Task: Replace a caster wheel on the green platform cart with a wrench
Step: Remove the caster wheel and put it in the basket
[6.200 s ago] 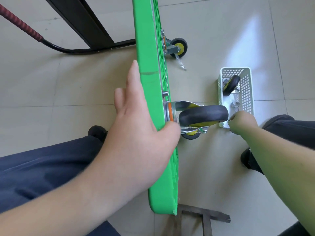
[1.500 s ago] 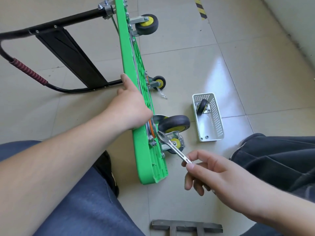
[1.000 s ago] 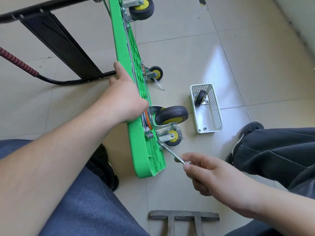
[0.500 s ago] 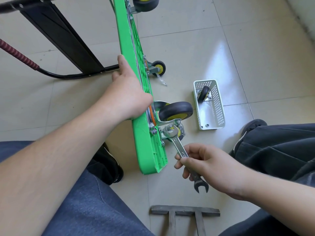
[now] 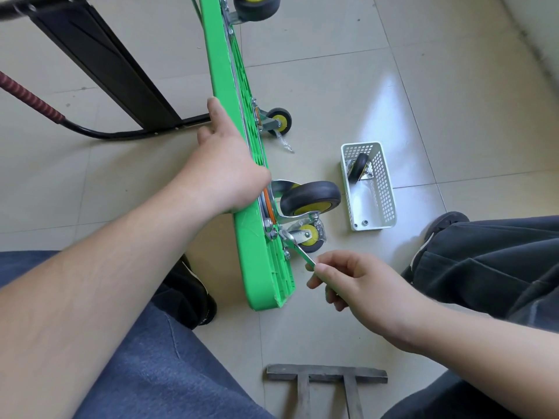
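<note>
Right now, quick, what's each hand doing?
Left hand: open, fingers straight, pressed flat against the green cart deck, steadying it on edge.
Right hand: pinching the wrench, whose head sits at the caster's mounting plate.

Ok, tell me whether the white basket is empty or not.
Not empty. The white basket holds a spare caster wheel at its far end and two small fasteners at its near end.
</note>
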